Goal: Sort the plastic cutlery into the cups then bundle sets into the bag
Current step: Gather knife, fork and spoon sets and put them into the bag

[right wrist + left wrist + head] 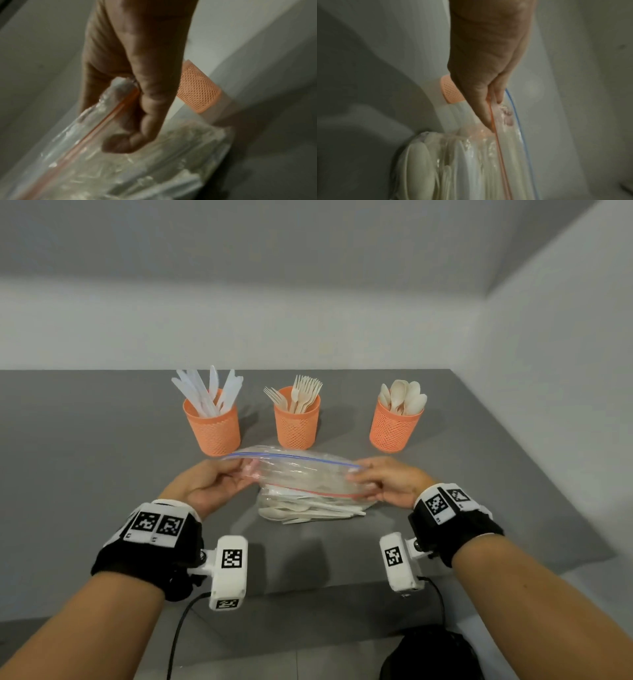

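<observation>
Grey tabletop (pixel 102 440) against a pale wall carries three orange perforated plastic cups (pixel 296 422) of knives, forks and spoons, and just in front of them a clear plastic zip bag (pixel 301 474), its bottom resting on the surface with pale plastic cutlery (pixel 308 510) inside. With the left hand (pixel 209 486) and right hand (pixel 390 479) each pinching one end of the open mouth, sealing looks like the step: line up the blue and red tracks, then press them together from one end to the other, keeping the cutlery clear of the seal.
</observation>
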